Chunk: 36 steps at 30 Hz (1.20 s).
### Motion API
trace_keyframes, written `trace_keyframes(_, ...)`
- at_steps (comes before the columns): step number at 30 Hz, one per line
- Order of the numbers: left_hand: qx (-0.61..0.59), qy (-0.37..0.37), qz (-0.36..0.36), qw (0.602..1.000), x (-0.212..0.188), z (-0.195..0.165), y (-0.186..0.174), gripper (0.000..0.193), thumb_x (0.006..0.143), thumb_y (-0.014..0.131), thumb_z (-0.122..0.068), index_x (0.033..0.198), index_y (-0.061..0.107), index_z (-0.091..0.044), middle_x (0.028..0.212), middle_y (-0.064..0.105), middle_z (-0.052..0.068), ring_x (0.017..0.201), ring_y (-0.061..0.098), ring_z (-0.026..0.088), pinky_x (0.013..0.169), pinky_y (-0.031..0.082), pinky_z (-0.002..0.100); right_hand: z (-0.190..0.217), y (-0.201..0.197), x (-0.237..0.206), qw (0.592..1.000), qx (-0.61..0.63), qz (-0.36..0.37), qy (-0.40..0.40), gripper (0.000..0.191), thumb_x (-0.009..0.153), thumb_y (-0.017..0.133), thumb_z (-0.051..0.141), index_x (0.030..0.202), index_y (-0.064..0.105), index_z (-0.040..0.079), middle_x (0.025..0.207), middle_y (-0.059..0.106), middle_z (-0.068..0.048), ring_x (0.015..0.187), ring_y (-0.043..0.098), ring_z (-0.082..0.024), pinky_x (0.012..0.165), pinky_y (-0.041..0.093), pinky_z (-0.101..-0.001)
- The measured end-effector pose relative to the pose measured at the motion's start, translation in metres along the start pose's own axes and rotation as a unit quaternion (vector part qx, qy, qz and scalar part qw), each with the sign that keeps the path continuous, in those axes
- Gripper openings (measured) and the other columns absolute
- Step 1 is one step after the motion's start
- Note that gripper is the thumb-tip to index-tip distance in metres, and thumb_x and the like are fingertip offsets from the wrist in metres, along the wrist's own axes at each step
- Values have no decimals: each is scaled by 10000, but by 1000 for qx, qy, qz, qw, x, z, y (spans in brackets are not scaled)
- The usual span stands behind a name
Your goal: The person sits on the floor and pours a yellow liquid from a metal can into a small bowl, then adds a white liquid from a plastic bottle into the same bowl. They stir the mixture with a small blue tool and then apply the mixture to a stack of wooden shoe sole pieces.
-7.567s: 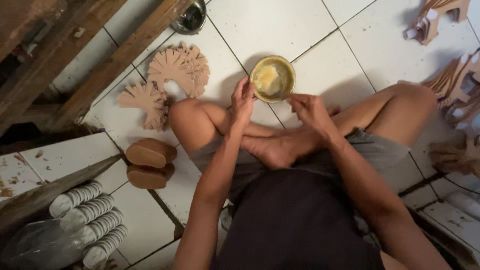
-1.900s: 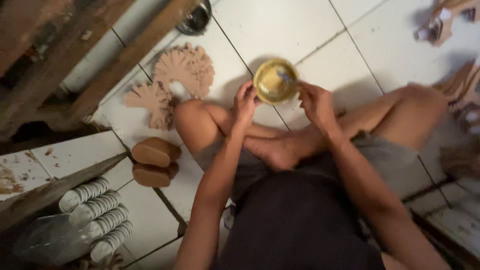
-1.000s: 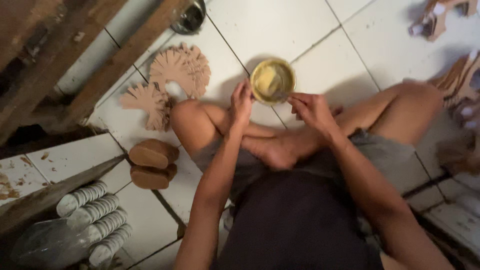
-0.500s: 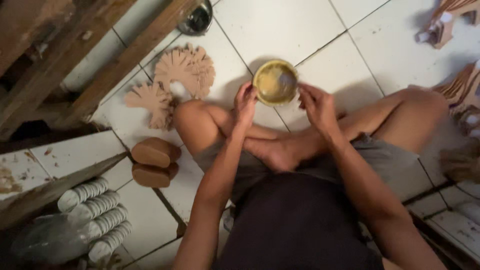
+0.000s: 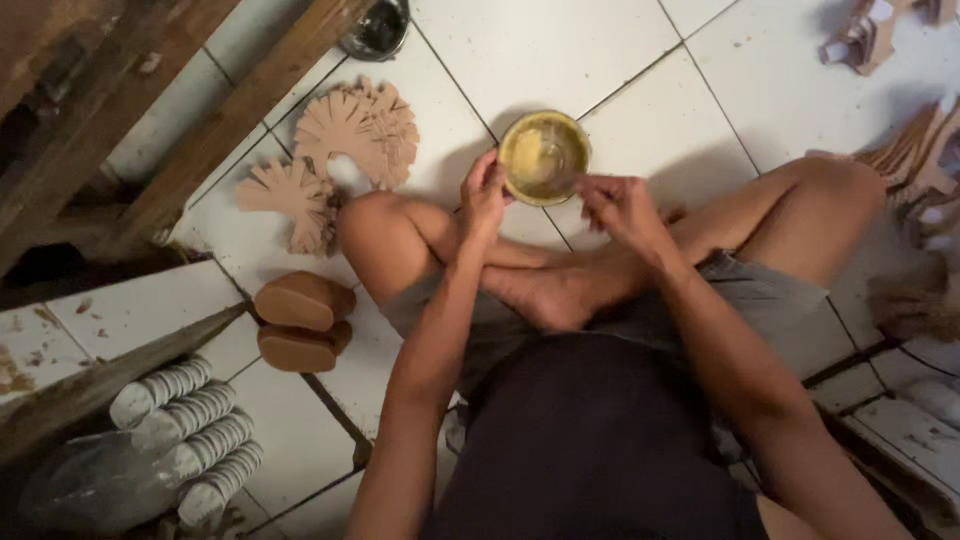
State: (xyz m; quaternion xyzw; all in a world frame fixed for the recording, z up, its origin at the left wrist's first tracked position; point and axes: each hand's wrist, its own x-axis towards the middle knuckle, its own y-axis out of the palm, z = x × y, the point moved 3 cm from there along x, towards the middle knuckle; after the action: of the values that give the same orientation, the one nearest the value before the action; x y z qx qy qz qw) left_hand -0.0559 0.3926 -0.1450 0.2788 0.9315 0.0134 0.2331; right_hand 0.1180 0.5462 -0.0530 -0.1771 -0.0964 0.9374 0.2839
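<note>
A person is sitting cross-legged on the white tiled floor (image 5: 560,60), and a small round yellow bowl (image 5: 544,157) is standing on the tiles just in front of the crossed shins. The left hand (image 5: 484,195) is grasping the bowl's near left rim, its grip closing on the edge. The right hand (image 5: 622,208) is hovering at the bowl's right side with fingers pinched together; whether they are clenching something thin is too blurred to tell. Flat fan-shaped wooden cutouts (image 5: 345,140) are lying on the tiles left of the bowl, touching the left knee. Two rounded brown wooden blocks (image 5: 300,320) are sitting further left, beside rows of stacked white caps (image 5: 190,430). A dark metal bowl (image 5: 378,28) is standing at the top edge by a slanting wooden beam (image 5: 240,110). More wooden pieces (image 5: 920,170) are crowding the right side.
</note>
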Motion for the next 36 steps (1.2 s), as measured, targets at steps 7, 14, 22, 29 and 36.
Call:
trace_keyframes(7, -8, 3, 4, 1000, 1, 1, -1, 312, 1030, 611, -186, 1322, 635, -80, 1125, 695, 52, 983, 661, 161, 756, 609, 316, -4, 1, -2, 1000, 8, -18, 19, 266, 1050, 611, 150, 1244, 712, -1, 781, 704, -88, 635, 645, -115, 581, 542, -285)
trace_keyframes(14, -29, 8, 8, 1000, -2, -2, 1, 304, 1029, 589, -186, 1307, 625, -67, 1150, 684, 71, 1013, 674, 169, 803, 640, 354, 3, -4, -11, 999, 0, -39, -24, 290, 1051, 572, 141, 1260, 718, 3, 813, 730, -86, 649, 676, -112, 598, 565, -282)
trace_keyframes(22, -61, -9, 12, 998, -1, 1, 2, 316, 1039, 624, -232, 1301, 622, -55, 1144, 677, 71, 1010, 660, 181, 814, 632, 374, -3, 0, -12, 999, -40, -28, 8, 302, 1039, 582, 154, 1263, 703, -8, 806, 724, -91, 630, 664, -121, 582, 555, -294)
trace_keyframes(29, -51, 9, 20, 998, -1, 0, 1, 373, 1030, 626, -245, 1363, 573, -86, 1204, 680, 63, 1075, 654, 170, 866, 598, 363, -11, -1, -9, 999, 21, -2, 31, 320, 1037, 585, 143, 1299, 675, -18, 806, 707, -77, 625, 617, -114, 572, 532, -279)
trace_keyframes(36, -22, -7, 0, 1000, -1, -1, 1, 349, 1007, 593, -140, 1353, 575, -101, 1214, 665, 52, 1067, 654, 168, 828, 611, 353, -13, 2, -5, 1000, 6, -7, 25, 295, 1047, 564, 140, 1262, 700, -10, 788, 703, -78, 615, 637, -117, 538, 516, -291)
